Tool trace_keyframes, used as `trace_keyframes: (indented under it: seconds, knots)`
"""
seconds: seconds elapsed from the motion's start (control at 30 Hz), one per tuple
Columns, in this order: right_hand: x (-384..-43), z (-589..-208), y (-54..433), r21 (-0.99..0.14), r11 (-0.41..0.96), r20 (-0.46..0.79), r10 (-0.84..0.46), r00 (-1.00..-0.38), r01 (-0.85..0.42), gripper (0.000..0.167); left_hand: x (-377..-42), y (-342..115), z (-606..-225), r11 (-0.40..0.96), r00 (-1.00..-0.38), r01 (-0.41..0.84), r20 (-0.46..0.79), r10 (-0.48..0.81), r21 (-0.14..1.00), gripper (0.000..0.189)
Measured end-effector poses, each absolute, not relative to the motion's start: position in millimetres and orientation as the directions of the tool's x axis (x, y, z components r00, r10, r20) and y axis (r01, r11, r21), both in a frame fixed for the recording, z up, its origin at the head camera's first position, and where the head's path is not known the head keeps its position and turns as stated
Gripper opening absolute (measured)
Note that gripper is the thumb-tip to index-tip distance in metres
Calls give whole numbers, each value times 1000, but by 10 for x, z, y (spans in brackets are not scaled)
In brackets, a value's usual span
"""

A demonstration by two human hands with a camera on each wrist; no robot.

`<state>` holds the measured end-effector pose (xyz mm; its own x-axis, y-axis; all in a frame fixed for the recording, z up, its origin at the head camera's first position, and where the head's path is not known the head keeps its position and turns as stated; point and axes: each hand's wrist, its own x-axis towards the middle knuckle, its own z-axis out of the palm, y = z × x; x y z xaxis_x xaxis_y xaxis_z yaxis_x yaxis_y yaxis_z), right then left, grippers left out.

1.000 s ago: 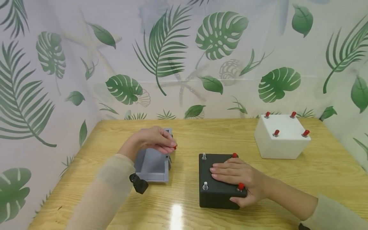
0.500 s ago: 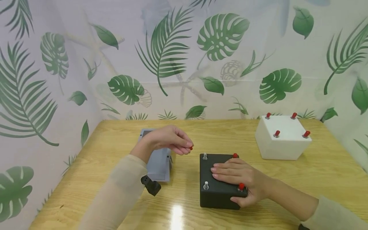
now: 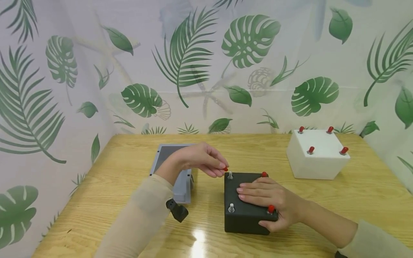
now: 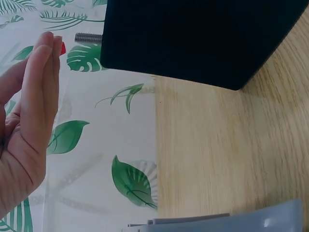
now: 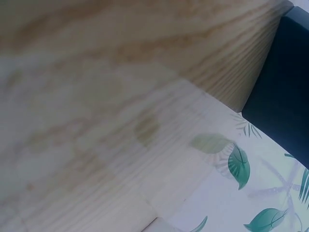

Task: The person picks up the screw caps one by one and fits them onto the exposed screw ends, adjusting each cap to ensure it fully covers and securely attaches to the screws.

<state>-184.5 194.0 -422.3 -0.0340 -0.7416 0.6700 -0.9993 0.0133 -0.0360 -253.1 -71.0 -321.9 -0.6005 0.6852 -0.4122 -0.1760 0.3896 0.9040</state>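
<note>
Between thumb and fingers my left hand (image 3: 206, 157) pinches a small red cap (image 3: 226, 169), just left of the bare bolt (image 3: 230, 175) at the far left corner of a black box (image 3: 233, 191). In the left wrist view the red cap (image 4: 63, 48) peeks past the fingertips, apart from the threaded bolt (image 4: 88, 37). Another bare bolt (image 3: 231, 208) stands at the near left corner. Two red caps sit on the right bolts, the near red cap (image 3: 271, 209) in plain sight. My right hand (image 3: 274, 200) rests with straight fingers on the box top, thumb against its side.
A grey tray (image 3: 181, 198) lies left of the black box, partly hidden by the left arm. At the back right stands a white box (image 3: 311, 166) with several red-capped bolts. A leaf-patterned cloth (image 3: 206, 64) hangs behind the wooden table (image 3: 129, 215).
My left hand has carried the red cap rightward from above the grey tray to beside the far left bolt. The right hand and black box have stayed put.
</note>
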Motion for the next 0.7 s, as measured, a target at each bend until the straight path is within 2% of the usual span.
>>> trace_keyframes:
  seconds: [0.2,0.4,0.7]
  knots:
    - [-1851,-4214,1941,-34,7,672,-740,-28,-999,57,-2532,-630,-3253,387,-581,-196,-425,694,901,24]
    - [-1840,-4210,1932,-29,5,682,-731,-24,-1000,57,-2518,-593,-3266,393,-580,-192,-428,694,899,27]
    - [-1844,-4211,1924,-16,14,687,-726,-21,-1000,57,-2527,-543,-3270,387,-578,-189,-421,699,902,22]
